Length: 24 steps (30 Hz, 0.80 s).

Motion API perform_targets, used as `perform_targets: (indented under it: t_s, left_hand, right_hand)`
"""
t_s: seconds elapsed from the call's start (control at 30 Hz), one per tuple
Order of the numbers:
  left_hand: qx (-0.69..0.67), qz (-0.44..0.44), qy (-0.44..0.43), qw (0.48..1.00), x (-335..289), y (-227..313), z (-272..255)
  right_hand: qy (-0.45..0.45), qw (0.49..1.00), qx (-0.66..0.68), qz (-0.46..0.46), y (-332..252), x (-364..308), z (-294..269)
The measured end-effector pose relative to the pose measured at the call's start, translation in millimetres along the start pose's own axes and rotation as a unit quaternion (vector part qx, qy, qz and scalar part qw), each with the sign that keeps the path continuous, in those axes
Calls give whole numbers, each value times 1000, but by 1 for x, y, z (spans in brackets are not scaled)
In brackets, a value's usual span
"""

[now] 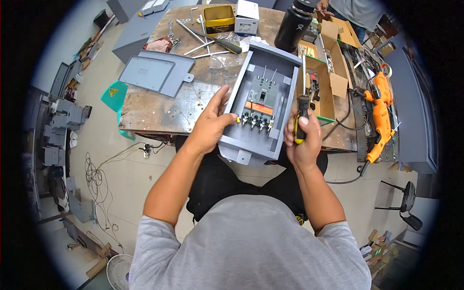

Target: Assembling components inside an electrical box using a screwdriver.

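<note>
A grey metal enclosure box (236, 92) lies open-faced and tilted at the table's near edge, its lower end over my lap. Inside sits a circuit breaker (263, 89) with an orange label strip. A row of metal terminals (257, 122) runs along its lower end, and thin screws stick up at the upper end. My left hand (209, 126) grips the box's left wall, thumb over the rim beside a small yellow piece (238, 120). At the right wall, my right hand (307, 140) holds a black-and-yellow screwdriver (303, 104) upright, shaft pointing away from me.
On the table lie a grey cover panel (169, 72), another screwdriver (227, 46), metal rods, a yellow box (218, 20) and a black bottle (294, 26). Right are open cartons (328, 94) and an orange power tool (383, 111). Another person (355, 12) stands at the far right.
</note>
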State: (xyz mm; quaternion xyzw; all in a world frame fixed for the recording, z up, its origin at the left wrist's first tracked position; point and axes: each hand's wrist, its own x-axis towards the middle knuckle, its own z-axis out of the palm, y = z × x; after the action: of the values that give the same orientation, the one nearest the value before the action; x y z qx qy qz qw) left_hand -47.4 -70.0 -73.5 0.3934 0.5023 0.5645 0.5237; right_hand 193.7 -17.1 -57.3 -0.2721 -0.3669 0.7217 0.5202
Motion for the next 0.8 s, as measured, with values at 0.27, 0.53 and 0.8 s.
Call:
perform_targets:
  t_s: [0.27,0.53,0.8]
  left_hand:
    - [22,84,169,982,-36,-14,34]
    - [640,231,7,733,4,66,3]
    - [639,304,-76,702,7,61,7]
  right_hand:
    - [0,997,-80,10,-9,46,3]
    - [-20,932,-315,-177,-70,27,-4]
    - [-15,945,-274,-177,-86,6,-10]
